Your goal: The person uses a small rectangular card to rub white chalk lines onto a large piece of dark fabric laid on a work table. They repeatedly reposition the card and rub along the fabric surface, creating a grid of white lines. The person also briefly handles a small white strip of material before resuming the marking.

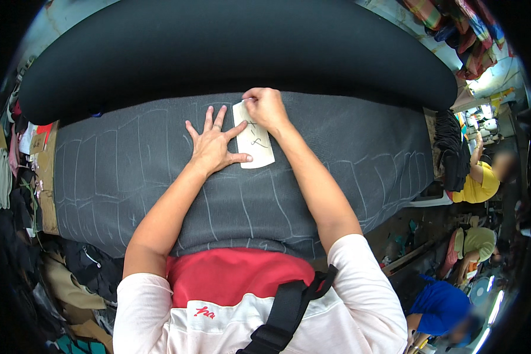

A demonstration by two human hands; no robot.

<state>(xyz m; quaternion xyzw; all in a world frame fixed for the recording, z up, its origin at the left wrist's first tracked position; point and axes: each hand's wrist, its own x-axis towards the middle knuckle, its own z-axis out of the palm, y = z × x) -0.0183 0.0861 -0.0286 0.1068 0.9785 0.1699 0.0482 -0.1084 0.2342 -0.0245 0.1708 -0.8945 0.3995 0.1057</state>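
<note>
A pale cardboard template (pixel 258 150) with handwritten marks lies on dark grey fabric (pixel 130 171) covered in chalk outlines. My left hand (pixel 213 146) lies flat with fingers spread, its thumb and index finger pressing the template's left edge. My right hand (pixel 265 107) is closed at the template's top edge, fingers pinched as if around a small marking piece that I cannot see.
A large black fabric roll (pixel 230 47) lies across the far side of the table. Piles of cloth and scraps (pixel 17 171) sit at the left. At the right, stacked dark fabric (pixel 454 153) and several other people (pixel 484 177) working.
</note>
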